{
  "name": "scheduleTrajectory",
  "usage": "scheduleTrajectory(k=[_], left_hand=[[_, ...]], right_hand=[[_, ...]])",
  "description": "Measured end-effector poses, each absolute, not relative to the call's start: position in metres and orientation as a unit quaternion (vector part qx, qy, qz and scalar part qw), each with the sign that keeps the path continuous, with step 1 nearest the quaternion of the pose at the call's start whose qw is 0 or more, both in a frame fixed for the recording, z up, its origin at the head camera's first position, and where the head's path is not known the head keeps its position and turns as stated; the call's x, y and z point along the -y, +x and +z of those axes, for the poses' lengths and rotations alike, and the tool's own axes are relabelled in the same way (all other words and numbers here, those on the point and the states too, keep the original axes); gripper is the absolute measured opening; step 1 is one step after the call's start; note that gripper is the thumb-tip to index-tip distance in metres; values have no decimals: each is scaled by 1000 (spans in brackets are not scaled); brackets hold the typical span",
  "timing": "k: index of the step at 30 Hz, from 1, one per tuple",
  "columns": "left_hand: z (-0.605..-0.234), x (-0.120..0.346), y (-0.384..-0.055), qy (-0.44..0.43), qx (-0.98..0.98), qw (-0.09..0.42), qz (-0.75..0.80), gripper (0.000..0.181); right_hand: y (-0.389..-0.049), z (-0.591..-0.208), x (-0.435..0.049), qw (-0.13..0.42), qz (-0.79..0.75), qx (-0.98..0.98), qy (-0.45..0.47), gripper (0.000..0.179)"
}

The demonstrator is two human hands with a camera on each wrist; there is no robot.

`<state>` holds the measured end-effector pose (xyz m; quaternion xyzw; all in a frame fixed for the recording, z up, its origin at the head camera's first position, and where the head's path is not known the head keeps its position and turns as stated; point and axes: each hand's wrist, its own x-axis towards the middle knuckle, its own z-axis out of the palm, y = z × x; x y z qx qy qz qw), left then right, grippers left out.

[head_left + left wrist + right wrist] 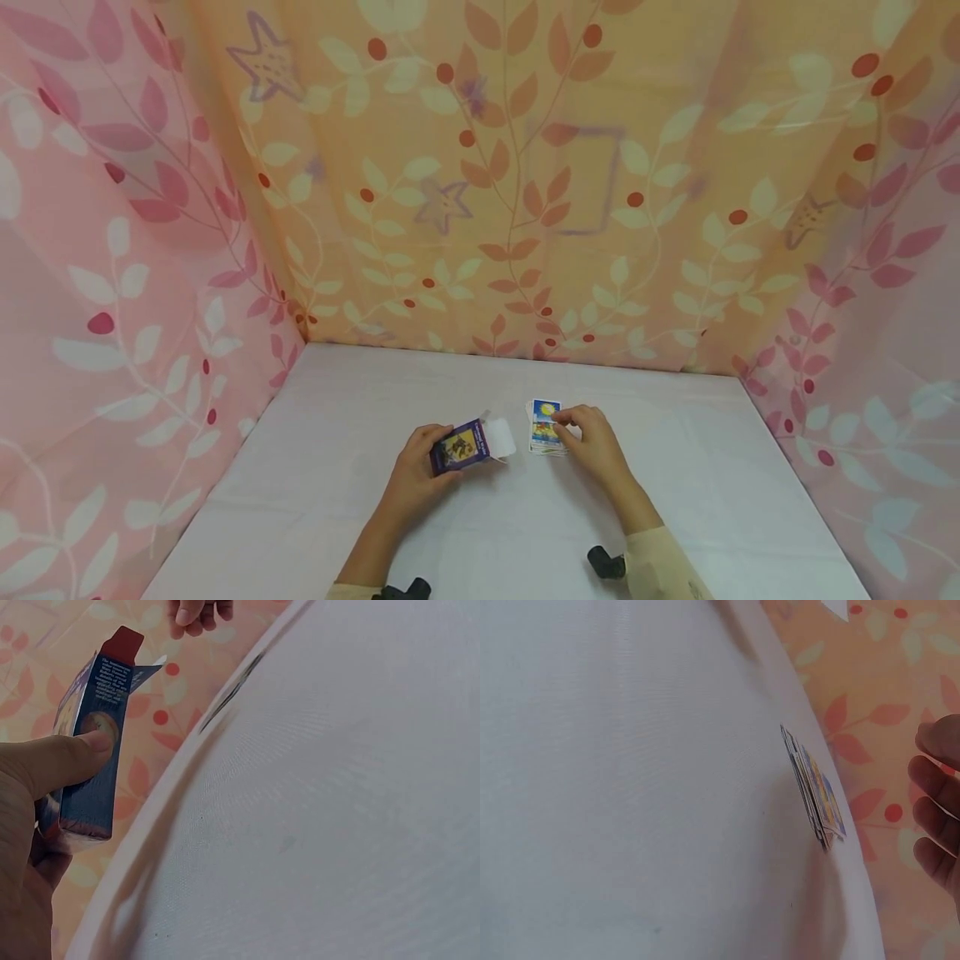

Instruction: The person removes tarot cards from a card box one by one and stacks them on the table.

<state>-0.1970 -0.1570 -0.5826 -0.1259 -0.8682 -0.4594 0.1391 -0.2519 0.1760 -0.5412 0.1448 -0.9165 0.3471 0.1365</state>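
My left hand (412, 468) grips a dark blue card box (461, 447) with a yellow picture on its face. In the left wrist view the thumb (82, 756) lies along the narrow printed side of the box. Its white flap (501, 438) stands open towards the right. A stack of picture cards (543, 433) lies on the table, a blue and yellow one on top. Above the stack hovers my right hand (597, 447), fingers loosely bent with nothing between them. The right wrist view shows a gap between those fingers (934, 814) and the cards.
A white cloth covers the table (315, 500). Patterned curtains (495, 167) enclose it at the back and on both sides. A black wrist device (606, 562) sits at the right sleeve, another (405, 590) at the left wrist.
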Motion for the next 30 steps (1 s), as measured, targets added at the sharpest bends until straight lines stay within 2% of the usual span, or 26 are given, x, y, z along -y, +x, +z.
scheduleTrajectory(k=[10,18,30], left_hand=[[-577,158,-205,-122,874,126,-454,77],[-577,157,-209,-120,881,104,-445,74],[-575,166,-217,-109,891,77,-433,73]], right_hand=[[-241,-539,-180,154,356,909,153,13],[-231,-538,-185,139,354,914,142,15],[-219,-541,-194,179,344,907,165,13]])
